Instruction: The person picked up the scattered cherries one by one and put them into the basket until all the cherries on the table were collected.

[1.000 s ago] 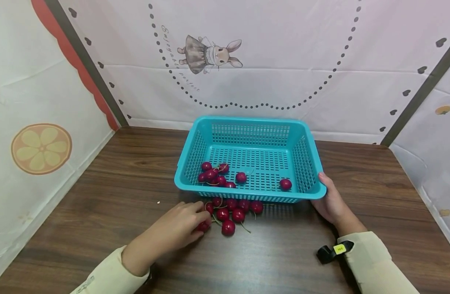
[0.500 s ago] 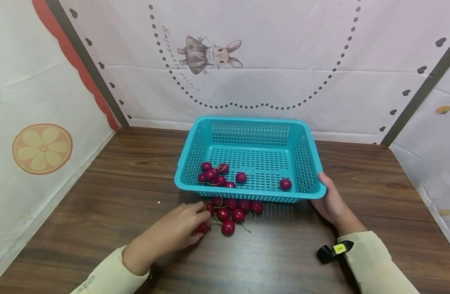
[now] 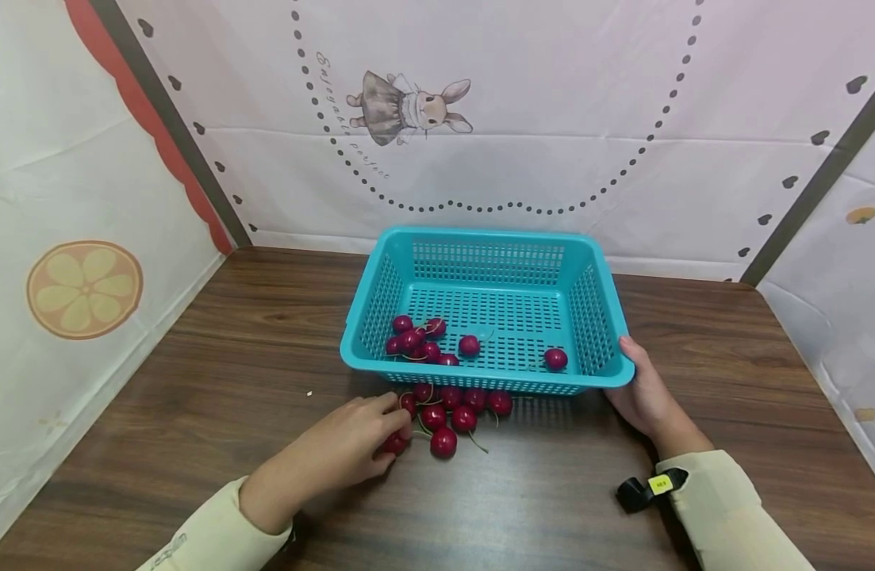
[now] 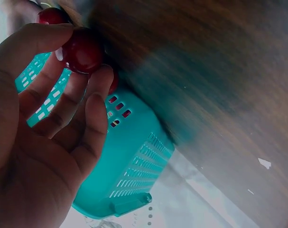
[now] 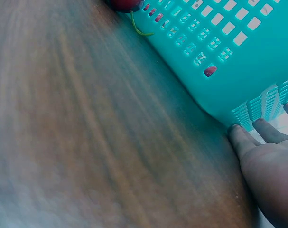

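My left hand (image 3: 354, 436) pinches a dark red cherry (image 4: 83, 51) between thumb and fingertips, at the left end of a cluster of cherries (image 3: 463, 419) on the table. Some of these cherries have green stems, and they lie along the front wall of a turquoise plastic basket (image 3: 480, 379). Inside the basket, several cherries (image 3: 411, 340) gather at the front left, and a lone cherry (image 3: 555, 358) lies at the front right. At the basket's front right corner my right hand (image 3: 644, 396) holds on, thumb at the rim and fingers against the outer side wall, seen in the right wrist view.
The basket stands on a dark wood-grain table (image 3: 523, 492), near a white printed cloth (image 3: 537, 95) behind it. Similar cloth borders the left and right sides. A tiny white scrap (image 3: 309, 393) lies left of the basket. A black strap (image 3: 644, 490) hangs at the right wrist.
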A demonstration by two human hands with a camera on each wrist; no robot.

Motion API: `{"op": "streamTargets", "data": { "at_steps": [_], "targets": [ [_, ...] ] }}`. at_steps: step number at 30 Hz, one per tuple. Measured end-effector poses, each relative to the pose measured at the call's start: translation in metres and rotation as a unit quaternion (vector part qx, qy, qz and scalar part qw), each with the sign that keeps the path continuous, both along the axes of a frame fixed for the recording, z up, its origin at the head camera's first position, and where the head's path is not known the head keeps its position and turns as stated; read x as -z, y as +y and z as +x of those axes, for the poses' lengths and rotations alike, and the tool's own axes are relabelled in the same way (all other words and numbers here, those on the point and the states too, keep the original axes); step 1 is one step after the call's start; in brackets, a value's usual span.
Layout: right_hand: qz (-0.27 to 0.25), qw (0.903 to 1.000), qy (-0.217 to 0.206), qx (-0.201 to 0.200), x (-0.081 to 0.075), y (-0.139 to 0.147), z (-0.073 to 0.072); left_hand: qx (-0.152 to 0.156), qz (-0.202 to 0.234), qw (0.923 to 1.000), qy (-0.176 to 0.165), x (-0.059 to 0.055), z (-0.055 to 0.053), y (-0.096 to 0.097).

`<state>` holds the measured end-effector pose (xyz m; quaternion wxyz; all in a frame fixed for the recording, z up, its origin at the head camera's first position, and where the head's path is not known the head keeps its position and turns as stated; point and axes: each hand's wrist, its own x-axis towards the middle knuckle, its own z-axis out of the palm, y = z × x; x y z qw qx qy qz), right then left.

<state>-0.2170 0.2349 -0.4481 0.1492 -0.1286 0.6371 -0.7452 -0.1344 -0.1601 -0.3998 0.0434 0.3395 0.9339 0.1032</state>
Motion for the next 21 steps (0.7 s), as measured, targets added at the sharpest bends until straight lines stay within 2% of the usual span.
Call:
{"op": "streamTargets", "data": {
  "at_steps": [9,15,21],
  "targets": [
    [-0.001,1.0,-0.002,0.001,0.0,0.0,0.0,0.003,-0.012,0.9999,0.0,0.0,0.0,-0.001],
    [0.0,1.0,0.001,-0.002,0.0,-0.001,0.0,0.004,-0.016,0.9998,-0.006,-0.004,0.001,-0.001],
    [-0.001,1.0,-0.001,-0.003,0.0,0.0,0.0,0.018,-0.006,0.9996,0.02,-0.011,0.005,-0.001]
  ]
}}
